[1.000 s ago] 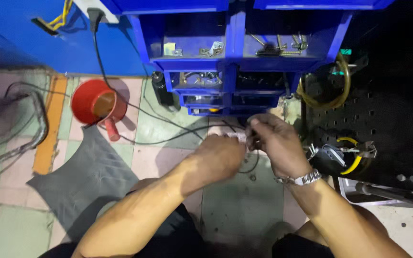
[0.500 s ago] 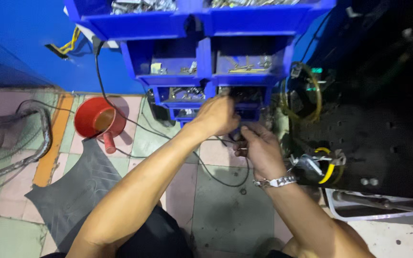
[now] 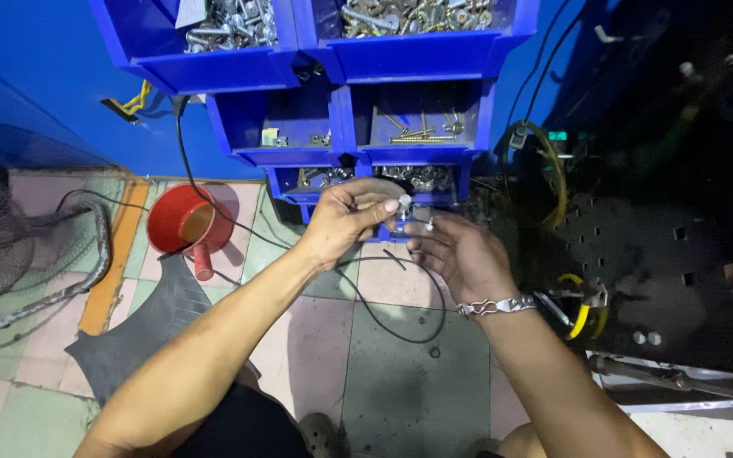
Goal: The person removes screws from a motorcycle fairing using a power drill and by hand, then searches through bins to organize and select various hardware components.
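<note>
My left hand [image 3: 343,222] pinches a flat round metal disc [image 3: 377,188] between thumb and fingers, just in front of the lowest blue bins. My right hand [image 3: 460,254], with a chain bracelet at the wrist, holds a small silver bolt [image 3: 403,206] upright against the disc's edge. Both hands meet above the tiled floor. What lies in the right palm is hidden by the fingers.
Stacked blue storage bins [image 3: 422,136] with screws, nuts and bolts stand ahead. A red scoop [image 3: 181,225] and a black cable [image 3: 400,326] lie on the floor, a fan guard [image 3: 10,246] at left, a rubber mat [image 3: 142,326] near my knee, a dark perforated panel [image 3: 663,254] at right.
My head has tilted up, so the upper bins have come into view. My hands have risen from the floor area to the lowest bins and now hold a disc and a bolt together.
</note>
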